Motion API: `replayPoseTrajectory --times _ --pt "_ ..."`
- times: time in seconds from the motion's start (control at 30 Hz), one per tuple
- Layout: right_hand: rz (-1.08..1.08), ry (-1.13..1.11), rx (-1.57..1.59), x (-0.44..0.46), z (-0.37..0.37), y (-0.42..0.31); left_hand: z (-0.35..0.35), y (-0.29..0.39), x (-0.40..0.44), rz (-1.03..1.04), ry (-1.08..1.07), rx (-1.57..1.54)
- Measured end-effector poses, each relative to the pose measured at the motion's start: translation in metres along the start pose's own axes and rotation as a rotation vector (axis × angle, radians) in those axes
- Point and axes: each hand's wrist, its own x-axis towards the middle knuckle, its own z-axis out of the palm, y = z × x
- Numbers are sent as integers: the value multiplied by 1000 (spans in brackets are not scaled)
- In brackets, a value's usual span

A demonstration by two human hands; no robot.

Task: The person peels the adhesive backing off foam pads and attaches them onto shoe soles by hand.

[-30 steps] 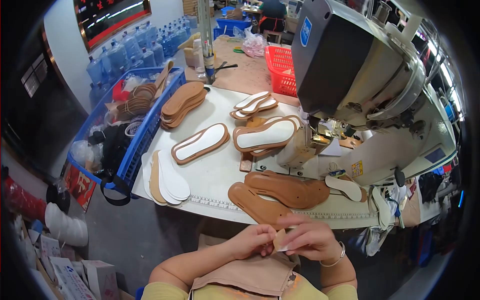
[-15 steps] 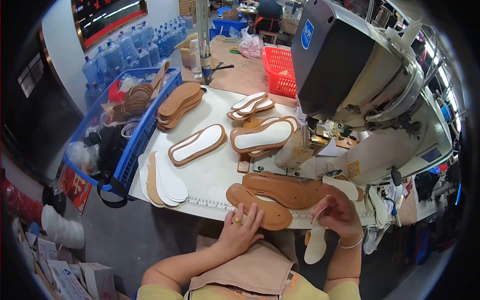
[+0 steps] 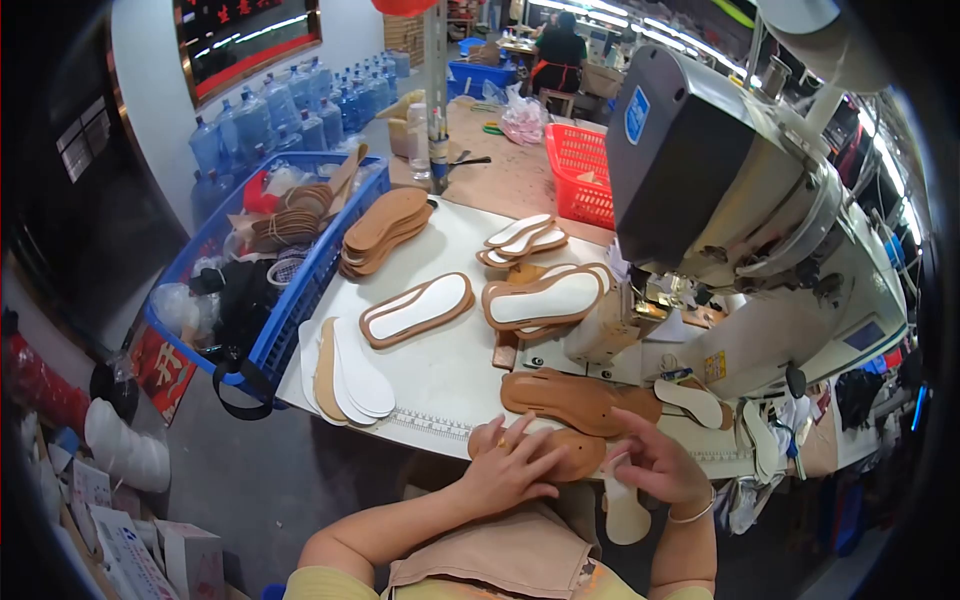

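Observation:
My left hand lies with fingers spread on a brown insole at the table's front edge. My right hand pinches a cream insole piece that hangs down past the edge. Its thumb and fingers are near the right end of the brown insole; whether they touch it I cannot tell. Just behind lies another brown insole, its right end reaching toward my right hand. A pale insole piece rests on the table right of it. Some white shows beside my left fingers.
A sewing machine stands at the right. White-topped brown insoles and a brown insole stack lie behind. White insole pieces lie front left, beside a full blue basket. A red basket stands behind.
My right hand has lowered and moved left toward the brown insole, with the cream insole piece still in it. My left hand has shifted right, its fingers spread wider. The view has shifted slightly.

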Motion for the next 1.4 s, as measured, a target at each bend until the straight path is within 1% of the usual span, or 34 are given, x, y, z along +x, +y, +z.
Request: replayPoseTrajectory --times 0.03,0.07,0.13,0.17,0.2,0.27,0.3,0.4,0.43,0.5,0.53,0.6,0.63,0.67,0.7,0.73,0.77,0.8,0.83,0.87,0.9,0.93,1.0,1.03,1.1,1.13,1.17,1.2,1.23,1.27,1.33,1.4 --pt "15 18 -33 5 6 1 -11 7 1 -35 47 -116" --pt "-4 17 -299 10 12 -3 -21 14 5 -108 52 -368" --pt "-106 39 -615 18 32 -13 -33 22 11 -337 24 -847" --pt "-118 0 -703 21 42 -19 -33 27 13 -443 71 -942" --pt "-117 0 -705 22 51 -20 -30 26 12 -442 73 -943" --pt "-135 -15 -809 22 64 -19 -25 18 8 -390 159 -793" --pt "-274 -6 -788 23 67 -8 -36 17 11 -331 176 -669" --pt "-284 31 -702 17 75 -4 -34 18 5 -291 157 -683" --pt "-277 32 -702 16 77 -6 -35 19 4 -292 154 -688" --pt "-58 155 -424 13 78 -10 -41 19 3 -229 193 -730" --pt "-51 158 -426 13 74 -6 -42 21 2 -228 192 -737" --pt "-99 -60 -389 13 62 7 -42 25 -1 -302 209 -829" --pt "-80 31 -246 15 67 8 -38 22 -5 -349 215 -856" --pt "-20 36 -337 16 65 8 -35 19 -9 -396 218 -883" --pt "41 40 -428 18 60 6 -41 22 -13 -580 175 -964" --pt "-114 52 -549 25 54 14 -37 21 -19 -671 238 -1123" --pt "-102 51 -545 27 52 17 -34 20 -24 -766 300 -1281" --pt "-147 -2 -503 29 50 18 -38 18 -25 -815 306 -1346" --pt "-192 -59 -460 31 49 18 -42 17 -25 -845 322 -1353" --pt "-160 -110 -438 35 49 16 -44 16 -27 -874 339 -1357" --pt "-153 -115 -436 40 47 12 -41 13 -33 -865 369 -1354" --pt "-81 -160 -443 45 44 8 -38 8 -38 -871 371 -1355" --pt "57 -226 -416 58 36 8 -36 -2 -47 -803 315 -1107" --pt "91 -238 -400 66 31 11 -47 -6 -45 -824 186 -977" --pt "167 -244 -370 80 23 15 -51 -12 -44 -768 308 -661" --pt "232 -265 -336 87 19 13 -50 -17 -50 -806 344 -570" --pt "296 -287 -302 95 16 10 -49 -23 -55 -812 351 -570" --pt "362 -296 -250 101 15 1 -46 -30 -59 -619 376 -356" --pt "366 -307 -258 105 15 0 -41 -35 -63 -427 394 -141" --pt "383 -347 -265 110 13 -1 -32 -36 -68 -371 368 -204" --pt "398 -396 -279 118 14 2 -34 -32 -68 -258 257 -96" --pt "430 -453 -177 123 16 10 -25 -32 -75 -258 246 -60"
